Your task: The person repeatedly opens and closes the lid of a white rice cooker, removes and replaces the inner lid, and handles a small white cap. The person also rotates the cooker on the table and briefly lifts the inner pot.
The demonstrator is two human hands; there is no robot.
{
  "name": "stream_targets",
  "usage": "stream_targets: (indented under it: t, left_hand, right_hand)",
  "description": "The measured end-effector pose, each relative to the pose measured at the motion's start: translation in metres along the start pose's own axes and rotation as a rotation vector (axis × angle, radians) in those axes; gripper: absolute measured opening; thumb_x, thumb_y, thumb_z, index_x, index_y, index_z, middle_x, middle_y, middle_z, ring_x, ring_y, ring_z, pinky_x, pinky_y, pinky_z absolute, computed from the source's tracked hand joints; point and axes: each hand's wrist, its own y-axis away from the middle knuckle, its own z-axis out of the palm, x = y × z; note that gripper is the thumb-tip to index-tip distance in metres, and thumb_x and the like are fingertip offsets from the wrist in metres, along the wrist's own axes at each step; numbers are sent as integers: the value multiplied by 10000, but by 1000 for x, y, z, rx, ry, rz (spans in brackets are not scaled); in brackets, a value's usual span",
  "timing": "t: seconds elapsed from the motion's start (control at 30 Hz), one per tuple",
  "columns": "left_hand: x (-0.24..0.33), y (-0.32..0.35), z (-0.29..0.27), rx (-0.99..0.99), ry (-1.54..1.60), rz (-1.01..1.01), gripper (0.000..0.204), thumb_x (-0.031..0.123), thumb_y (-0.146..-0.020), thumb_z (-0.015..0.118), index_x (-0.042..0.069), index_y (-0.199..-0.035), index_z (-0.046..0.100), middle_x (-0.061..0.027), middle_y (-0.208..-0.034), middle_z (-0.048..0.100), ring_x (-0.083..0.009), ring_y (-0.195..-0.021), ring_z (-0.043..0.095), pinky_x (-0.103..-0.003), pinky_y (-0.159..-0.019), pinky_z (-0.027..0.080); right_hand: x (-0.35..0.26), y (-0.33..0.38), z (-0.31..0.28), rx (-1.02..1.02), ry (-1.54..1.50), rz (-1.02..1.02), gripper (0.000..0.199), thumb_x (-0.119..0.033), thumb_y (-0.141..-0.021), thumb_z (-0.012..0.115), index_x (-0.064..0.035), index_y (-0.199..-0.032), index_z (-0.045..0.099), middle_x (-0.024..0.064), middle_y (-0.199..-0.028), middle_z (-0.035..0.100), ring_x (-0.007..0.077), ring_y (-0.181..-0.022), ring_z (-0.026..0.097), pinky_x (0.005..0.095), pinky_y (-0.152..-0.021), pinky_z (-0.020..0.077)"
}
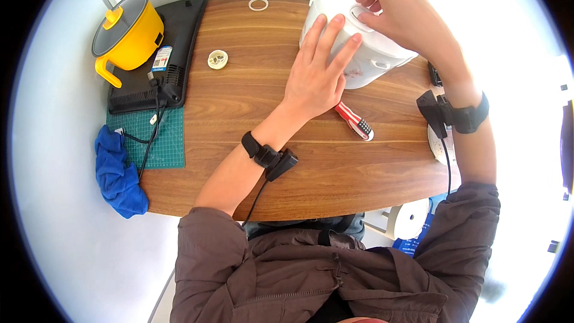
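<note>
A white rounded appliance [382, 63], which looks like a rice cooker, stands at the far right of the table. Spread across the near left of its lid lies my left hand [320, 72], open, with the fingers stretched out. My right hand [403, 15] is over the top, its thumb and fingers curled together at a round fitting [360, 17] in the lid; whether a small piece is pinched there is hidden. Just below my left hand rests a red, white and black handled tool [356, 121]. To the left are a small round white cap [217, 59] and a white ring [258, 4].
At the left, a yellow pot [134, 36] with a grey lid sits on a black flat device [179, 54]. A green cutting mat [170, 149], a black cable [149, 149] and a blue cloth [119, 173] lie nearer. A white round object [439, 143] is at the right edge.
</note>
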Motion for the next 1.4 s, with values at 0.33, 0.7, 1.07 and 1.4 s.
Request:
stream_targets:
  t: [0.33,0.7,1.07,1.4]
  left_hand:
    - [3,-2,1,11,-3,-14,862,-72,-743,643,205,-1537,453,-161,-1613,345,-461,-1449,359,-526,-1092,486]
    - [-5,1,4,47,30,34,774,-68,-784,595,15,-1511,344,-204,-1601,362,-484,-1458,359,-531,-1139,446]
    - [-4,1,5,53,38,38,801,-77,-748,619,14,-1494,344,-196,-1593,380,-470,-1454,375,-520,-1131,456]
    - [-3,0,2,62,15,42,798,-67,-751,634,4,-1491,346,-198,-1573,398,-465,-1441,392,-506,-1127,463]
  right_hand:
    - [-7,-15,-4,-136,185,38,344,-121,-819,691,0,-1137,739,202,-1010,746,358,-953,717,421,-889,568]
    - [2,-2,-11,-101,21,-208,378,-165,-837,668,5,-1168,736,193,-1004,757,349,-929,726,412,-883,570]
    - [-20,-17,-34,-412,264,-111,440,-212,-764,692,-6,-1151,665,259,-992,684,425,-945,677,482,-842,550]
    - [-42,-7,-33,-395,366,-76,276,-170,-782,668,32,-970,671,245,-853,698,421,-818,697,474,-755,570]
